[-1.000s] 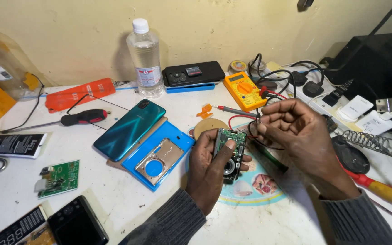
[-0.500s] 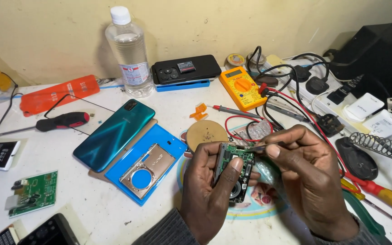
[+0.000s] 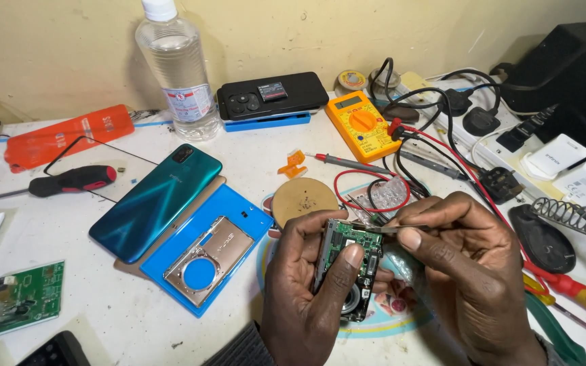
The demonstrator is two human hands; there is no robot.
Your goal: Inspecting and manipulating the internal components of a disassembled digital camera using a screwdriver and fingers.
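- The left hand (image 3: 310, 298) is clamped around a small green circuit board module (image 3: 348, 268), thumb across its front, holding it upright near the front edge of the white table (image 3: 116, 312).
- The right hand (image 3: 466, 271) pinches thin metal tweezers (image 3: 374, 228), fingers closed together, with the tips at the module's top edge.
- Just left of the hands lie a blue phone frame (image 3: 201, 261) and a teal phone (image 3: 157, 200) overlapping it; bare table shows in front of them.
- A tan round disc (image 3: 303, 200) sits just behind the module.
- Red and black probe leads (image 3: 401, 166) run from a yellow multimeter (image 3: 361, 125), crowding the space behind the right hand.
- A red-handled screwdriver (image 3: 578, 295) lies close at the right.
- A clear bottle (image 3: 176, 68) stands well apart by the wall.
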